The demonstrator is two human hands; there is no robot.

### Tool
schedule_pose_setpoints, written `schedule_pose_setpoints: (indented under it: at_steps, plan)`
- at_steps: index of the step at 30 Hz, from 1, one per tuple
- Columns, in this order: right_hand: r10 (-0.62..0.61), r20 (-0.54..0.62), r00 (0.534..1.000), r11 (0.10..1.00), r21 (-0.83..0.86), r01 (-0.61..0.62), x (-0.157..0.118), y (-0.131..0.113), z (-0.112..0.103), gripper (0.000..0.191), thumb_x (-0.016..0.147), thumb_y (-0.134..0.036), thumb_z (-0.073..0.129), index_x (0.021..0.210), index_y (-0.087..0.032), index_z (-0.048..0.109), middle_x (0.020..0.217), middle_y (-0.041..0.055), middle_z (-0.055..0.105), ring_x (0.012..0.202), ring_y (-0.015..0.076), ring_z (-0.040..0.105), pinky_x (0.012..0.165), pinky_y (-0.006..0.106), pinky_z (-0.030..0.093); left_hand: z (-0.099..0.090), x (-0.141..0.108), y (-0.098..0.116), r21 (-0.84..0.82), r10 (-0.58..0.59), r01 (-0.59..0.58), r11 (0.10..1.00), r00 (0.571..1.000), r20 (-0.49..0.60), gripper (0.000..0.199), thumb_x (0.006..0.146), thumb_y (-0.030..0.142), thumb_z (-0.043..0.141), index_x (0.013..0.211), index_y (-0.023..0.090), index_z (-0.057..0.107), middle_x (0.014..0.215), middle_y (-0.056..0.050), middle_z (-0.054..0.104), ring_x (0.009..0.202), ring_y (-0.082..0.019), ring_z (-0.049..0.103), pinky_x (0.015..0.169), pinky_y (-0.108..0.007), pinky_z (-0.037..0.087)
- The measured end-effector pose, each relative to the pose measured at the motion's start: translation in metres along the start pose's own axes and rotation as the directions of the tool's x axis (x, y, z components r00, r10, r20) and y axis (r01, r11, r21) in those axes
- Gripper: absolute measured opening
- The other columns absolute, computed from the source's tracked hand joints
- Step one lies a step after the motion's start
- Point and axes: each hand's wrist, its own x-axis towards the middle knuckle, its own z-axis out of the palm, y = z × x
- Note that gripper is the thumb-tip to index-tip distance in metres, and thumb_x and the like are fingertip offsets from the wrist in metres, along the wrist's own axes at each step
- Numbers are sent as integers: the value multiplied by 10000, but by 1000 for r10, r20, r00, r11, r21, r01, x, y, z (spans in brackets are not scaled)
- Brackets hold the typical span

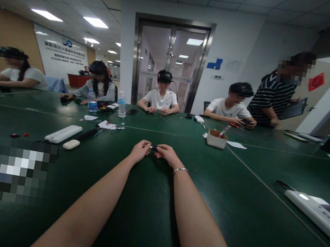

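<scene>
Both arms reach forward over the green table, and my hands meet above its middle. Between them is a small black object with a shiny metal-looking end (pixel 153 148), too small to name. My left hand (pixel 140 151) is closed, its fingertips pinching the shiny end. Around the black end, the fingers of my right hand (pixel 167 154) are pressed together; a silver bracelet (pixel 180 170) circles that wrist. The fingers hide part of the object.
To the left lie a long white device (pixel 63 134), a white rounded case (pixel 71 144) and small red pieces. Further off stand water bottles (pixel 122 106) and a small box (pixel 216 139). A white power strip-like device (pixel 317 214) lies right. Several people sit opposite; one person stands.
</scene>
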Motion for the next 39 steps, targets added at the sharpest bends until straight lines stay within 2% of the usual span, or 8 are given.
schedule_pose_setpoints:
  at_steps: [2,5,9,12,17,33,39]
  plan:
    - [1,-3,1000,1000,-3,-1,0,0,0,65,828,-101,535,864,-92,588,577,29,632,488,78,596,504,157,503,1,0,0,16,-4,4,1000,1000,-9,217,823,310,492,935,148,583,733,-35,589,599,-88,556,534,-186,465]
    - [-4,-7,1000,1000,-3,4,0,0,0,70,830,-95,526,866,-95,586,561,22,626,477,78,590,494,157,499,2,1,0,38,-18,20,999,999,-51,215,824,327,478,901,163,594,798,-43,599,613,-90,558,522,-181,472]
    - [-5,0,1000,1000,4,5,1,1,0,68,831,-94,525,865,-95,583,557,20,627,472,77,589,486,154,495,1,0,2,14,-22,23,1000,998,-63,214,781,231,516,973,166,584,961,-69,588,688,-89,564,541,-175,486]
    - [1,1,1000,1000,7,-1,1,1,0,55,825,-100,541,858,-98,584,561,21,630,477,78,593,482,151,495,0,0,0,28,6,-4,1000,998,-56,275,732,152,541,1003,171,585,1004,-81,574,715,-94,561,554,-178,492]
    - [4,-4,1000,1000,12,-4,1,1,0,52,823,-93,542,860,-98,578,563,22,631,471,76,591,485,151,498,-1,1,-3,41,24,-22,999,998,-49,277,730,129,524,997,165,589,949,-75,572,686,-94,559,558,-197,497]
    - [7,-5,1000,1000,6,-7,-1,-1,1,73,840,-95,516,871,-85,582,575,32,633,480,74,594,499,152,503,-1,-6,8,11,12,-12,1000,1000,-18,198,788,319,526,845,154,619,706,-16,569,599,-84,534,531,-186,465]
    - [6,-11,1000,1000,10,-6,0,0,1,52,827,-97,540,857,-86,581,565,27,630,468,73,588,490,154,500,1,-5,9,-34,-14,14,999,1000,-19,211,770,298,546,917,152,586,695,-10,564,595,-86,543,526,-195,459]
